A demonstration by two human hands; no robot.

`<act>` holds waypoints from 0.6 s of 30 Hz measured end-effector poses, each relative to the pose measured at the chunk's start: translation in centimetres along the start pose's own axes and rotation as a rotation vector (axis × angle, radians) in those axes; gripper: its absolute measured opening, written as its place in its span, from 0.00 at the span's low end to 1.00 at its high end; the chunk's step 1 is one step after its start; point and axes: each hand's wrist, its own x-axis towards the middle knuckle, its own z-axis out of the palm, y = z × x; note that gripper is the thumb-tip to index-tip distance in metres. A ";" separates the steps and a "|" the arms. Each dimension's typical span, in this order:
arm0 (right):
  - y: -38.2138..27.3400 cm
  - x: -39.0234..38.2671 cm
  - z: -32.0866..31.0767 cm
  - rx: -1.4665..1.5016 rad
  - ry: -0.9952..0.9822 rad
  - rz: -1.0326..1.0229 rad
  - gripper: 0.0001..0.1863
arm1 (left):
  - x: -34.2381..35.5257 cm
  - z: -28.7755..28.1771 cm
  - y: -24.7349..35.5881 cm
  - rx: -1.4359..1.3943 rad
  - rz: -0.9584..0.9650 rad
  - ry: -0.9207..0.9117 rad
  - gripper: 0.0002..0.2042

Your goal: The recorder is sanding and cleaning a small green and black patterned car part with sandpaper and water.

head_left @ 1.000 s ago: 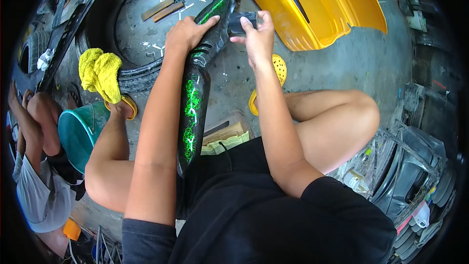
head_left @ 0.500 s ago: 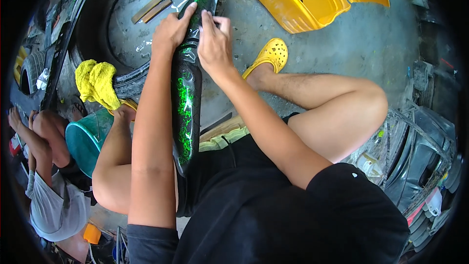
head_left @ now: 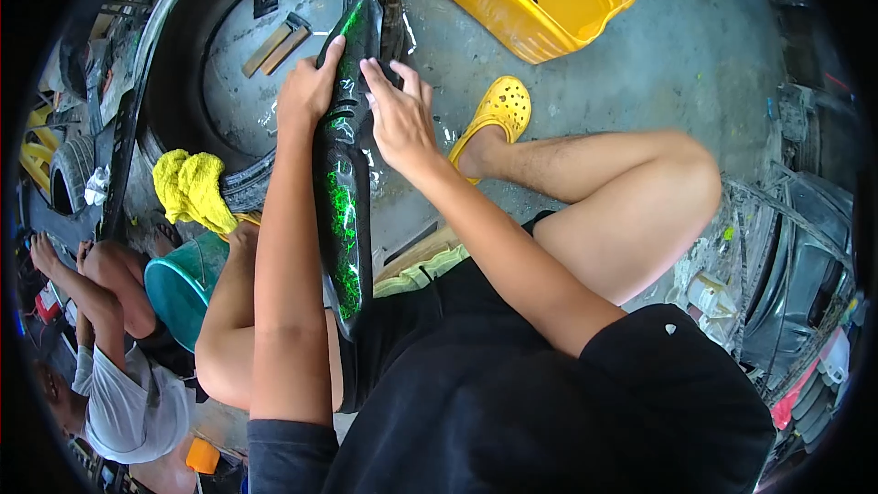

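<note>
A long, narrow black plastic panel (head_left: 342, 210) with a bright green streaked pattern runs away from my lap, its pointed far end over the tyre's edge. It looks wet and glossy. My left hand (head_left: 306, 91) grips its left edge, thumb on top and the other fingers hidden beneath. Along the right edge lies my right hand (head_left: 400, 119), fingers partly stretched and apart, fingertips at the panel's surface. Something dark shows between those fingers; whether it is part of the panel I cannot tell.
A large tyre (head_left: 174, 82) lies flat ahead, with a wooden-handled brush (head_left: 276, 44) inside its ring. A yellow cloth (head_left: 190, 190) hangs at its near edge. Left stand a green bucket (head_left: 186, 284) and a seated person (head_left: 137, 402). A yellow plastic panel (head_left: 567, 9) lies far right.
My right hand has slid slightly nearer along the panel, and its fingers have spread from a curled pose. My left hand keeps its grip. The whole view has shifted a little.
</note>
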 end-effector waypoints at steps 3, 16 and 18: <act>1.0 4.9 0.1 -0.088 0.115 -0.090 0.20 | 0.5 0.1 0.2 0.010 0.008 0.007 0.47; 1.5 2.6 0.6 -0.063 0.076 -0.047 0.22 | 0.5 0.5 0.1 0.005 0.016 0.010 0.46; 0.6 -1.3 0.5 0.005 -0.016 0.013 0.21 | -0.8 0.1 0.2 -0.015 0.021 0.030 0.48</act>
